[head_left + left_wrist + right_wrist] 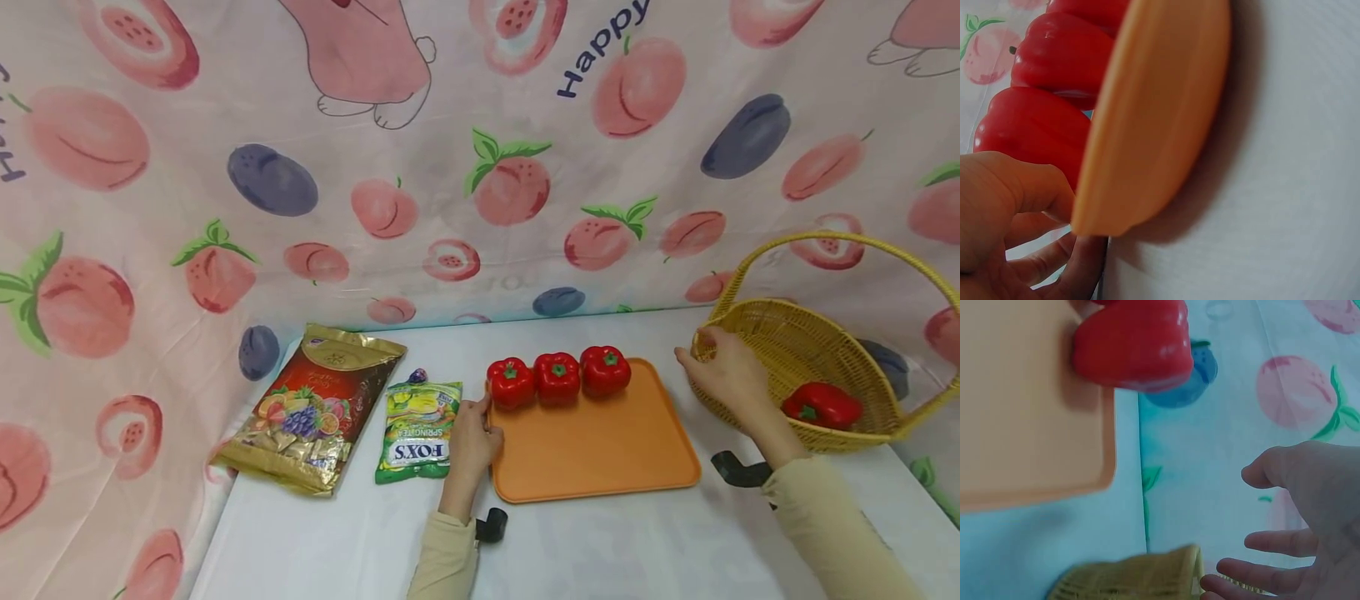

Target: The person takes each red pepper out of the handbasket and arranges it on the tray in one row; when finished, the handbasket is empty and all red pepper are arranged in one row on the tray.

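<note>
My left hand [472, 446] grips the left edge of an orange tray [592, 450]; in the left wrist view its fingers [1047, 187] bend round the tray's corner. Along the tray's far side three red bell peppers [557, 377] stand in a row, the leftmost near that hand. At the left rim of a yellow wicker basket [780, 350] is my right hand [731, 375]. Its thumb and fingers [1282, 542] are spread apart and hold nothing; whether the fingertips touch the rim I cannot tell. Another red bell pepper [822, 406] lies inside the basket.
Left of the tray lies a green FOX'S candy bag [418, 429], with a small dark wrapped piece [417, 376] behind it. Farther left is a large red and gold candy bag [315, 408]. The basket's tall handle [847, 237] arches upward. A fruit-patterned cloth [450, 167] hangs behind the table.
</note>
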A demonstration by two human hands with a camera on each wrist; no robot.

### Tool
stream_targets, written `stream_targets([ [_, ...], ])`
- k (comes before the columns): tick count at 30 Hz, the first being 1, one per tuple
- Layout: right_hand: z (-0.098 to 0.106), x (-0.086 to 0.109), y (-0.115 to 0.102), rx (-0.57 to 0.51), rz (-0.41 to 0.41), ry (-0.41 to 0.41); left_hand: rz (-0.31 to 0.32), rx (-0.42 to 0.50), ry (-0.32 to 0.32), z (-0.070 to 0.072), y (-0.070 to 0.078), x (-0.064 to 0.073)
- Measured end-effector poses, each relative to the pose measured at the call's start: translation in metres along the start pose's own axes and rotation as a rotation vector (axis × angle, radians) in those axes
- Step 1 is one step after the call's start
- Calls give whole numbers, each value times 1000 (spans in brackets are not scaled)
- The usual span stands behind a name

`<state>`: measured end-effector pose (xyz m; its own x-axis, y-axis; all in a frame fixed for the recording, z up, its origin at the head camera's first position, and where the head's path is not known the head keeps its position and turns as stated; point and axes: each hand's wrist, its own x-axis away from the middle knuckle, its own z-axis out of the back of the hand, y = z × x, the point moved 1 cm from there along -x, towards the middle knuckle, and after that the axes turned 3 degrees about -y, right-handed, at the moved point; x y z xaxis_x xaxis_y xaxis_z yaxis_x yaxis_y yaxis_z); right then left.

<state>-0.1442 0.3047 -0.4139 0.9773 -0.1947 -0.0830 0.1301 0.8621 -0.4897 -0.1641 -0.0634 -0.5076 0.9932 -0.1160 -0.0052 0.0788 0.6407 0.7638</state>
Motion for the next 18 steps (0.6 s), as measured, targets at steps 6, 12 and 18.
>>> stream_targets([
  [6, 12, 3, 18, 14, -10, -18, -22, -8, 13, 0, -1, 0],
  [12, 24, 7, 36, 65, -43, -34, -4, -6, 5, -2, -3, 1],
  [18, 43, 10, 48, 85, -99, -74, -35, -16, 20, -2, -3, 0],
])
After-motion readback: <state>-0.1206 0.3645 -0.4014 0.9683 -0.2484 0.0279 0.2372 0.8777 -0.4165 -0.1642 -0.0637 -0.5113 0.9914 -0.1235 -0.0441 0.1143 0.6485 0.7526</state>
